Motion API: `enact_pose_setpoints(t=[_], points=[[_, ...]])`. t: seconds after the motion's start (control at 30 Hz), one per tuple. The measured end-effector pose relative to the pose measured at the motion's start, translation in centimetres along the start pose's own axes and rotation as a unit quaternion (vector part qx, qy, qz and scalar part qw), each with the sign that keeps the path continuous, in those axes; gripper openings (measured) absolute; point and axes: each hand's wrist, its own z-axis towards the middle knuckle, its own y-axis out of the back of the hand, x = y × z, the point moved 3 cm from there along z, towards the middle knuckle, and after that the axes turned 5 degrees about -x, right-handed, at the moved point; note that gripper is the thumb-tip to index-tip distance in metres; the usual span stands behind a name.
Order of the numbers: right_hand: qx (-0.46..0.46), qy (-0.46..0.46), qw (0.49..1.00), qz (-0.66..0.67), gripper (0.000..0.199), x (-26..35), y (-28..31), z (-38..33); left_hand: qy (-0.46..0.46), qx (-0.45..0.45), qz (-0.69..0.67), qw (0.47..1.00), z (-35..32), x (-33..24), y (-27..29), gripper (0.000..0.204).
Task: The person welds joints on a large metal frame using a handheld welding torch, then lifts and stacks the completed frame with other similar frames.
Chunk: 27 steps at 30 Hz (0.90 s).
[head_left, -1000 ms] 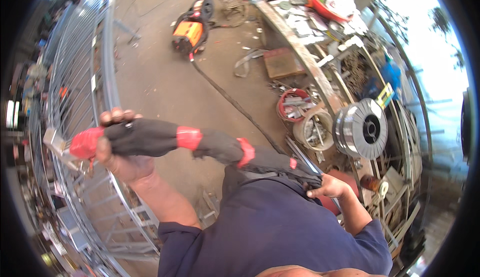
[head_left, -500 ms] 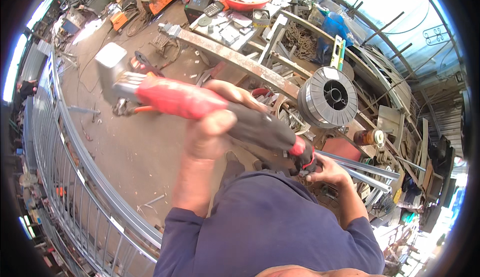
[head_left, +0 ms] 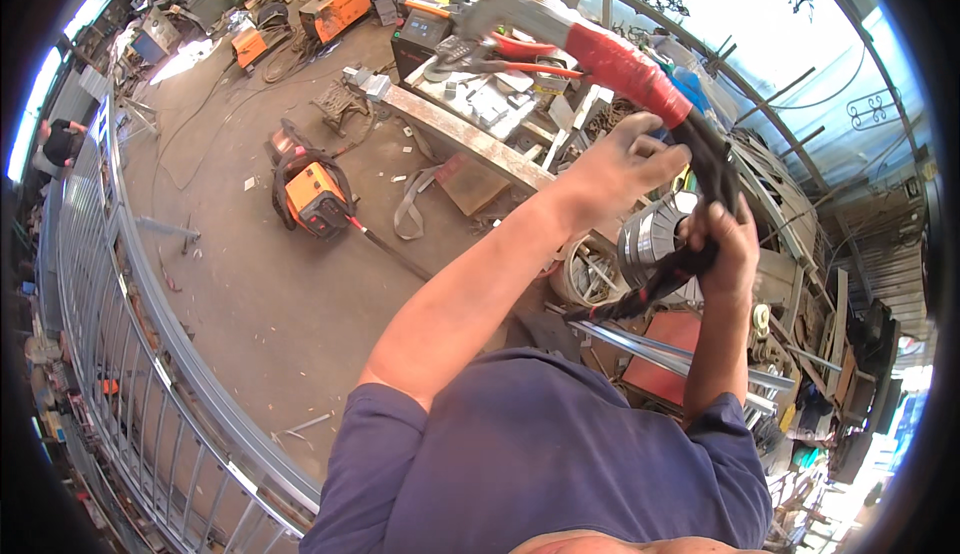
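Red matt tape wraps the tool (head_left: 625, 62); its black cable (head_left: 700, 169) looks rubbery. Bare metal railing (head_left: 130, 354), rough dusty concrete floor (head_left: 250, 284).

My left hand (head_left: 615, 169) raised ahead, on welding torch (head_left: 600, 49); torch head up-left above workbench (head_left: 470, 134). My right hand (head_left: 725, 244) just right and below, gripping torch cable (head_left: 650, 294). Wire spool (head_left: 650, 239) behind cable, between hands. Welding machine (head_left: 315, 194) on floor, left of bench. Metal gate (head_left: 110, 334) along far left.
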Motion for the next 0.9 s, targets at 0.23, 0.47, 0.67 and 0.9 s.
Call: enact_pose_setpoints(t=[0.23,0.47,0.67,0.9], points=[[-0.089,-0.017,0.996,0.006,0.023,-0.4,7.1,12.8,0.25,-0.225,0.161,0.928,-11.2,16.1,16.1,0.06],[-0.153,-0.112,0.972,0.142,0.017,-5.6,11.5,24.0,0.568,-0.508,0.12,0.636,-42.0,36.7,19.6,0.067],[-0.167,-0.169,0.962,0.138,0.015,-14.1,13.5,37.2,0.668,-0.345,0.222,0.622,-46.7,41.7,13.4,0.054],[-0.16,-0.312,0.931,0.101,0.011,-27.6,14.9,47.8,0.575,-0.467,0.191,0.644,-47.7,45.9,8.2,0.051]])
